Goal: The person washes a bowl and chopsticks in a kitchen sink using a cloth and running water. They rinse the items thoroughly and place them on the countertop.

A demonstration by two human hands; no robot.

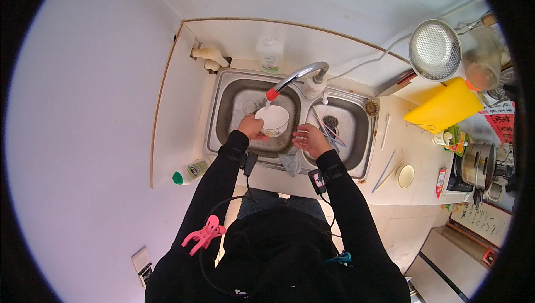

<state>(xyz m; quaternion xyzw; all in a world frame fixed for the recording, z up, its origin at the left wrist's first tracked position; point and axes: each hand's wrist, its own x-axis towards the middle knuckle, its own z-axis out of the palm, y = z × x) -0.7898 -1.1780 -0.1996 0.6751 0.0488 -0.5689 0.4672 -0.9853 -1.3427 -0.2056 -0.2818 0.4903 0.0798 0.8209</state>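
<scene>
My left hand (251,128) grips the near left side of a white bowl (275,120) with a printed pattern on its outside. The bowl is held over the left basin (234,98) of a steel double sink, under the red-tipped outlet of a curved chrome faucet (301,74). Water seems to run from that outlet into the bowl. To the right of the bowl, my right hand (311,139) is held with fingers apart and nothing in it, above the divider and the right basin (360,135). Close below it, a grey cloth (291,161) hangs over the sink's front edge.
Several chopsticks or straws (334,138) and a dark scouring pad (330,122) lie in the right basin. A clear pump bottle (270,54) stands behind the sink; a green-capped bottle (193,171) lies at left. At right are a small bowl (405,176), a knife (395,83) and a yellow board (445,105).
</scene>
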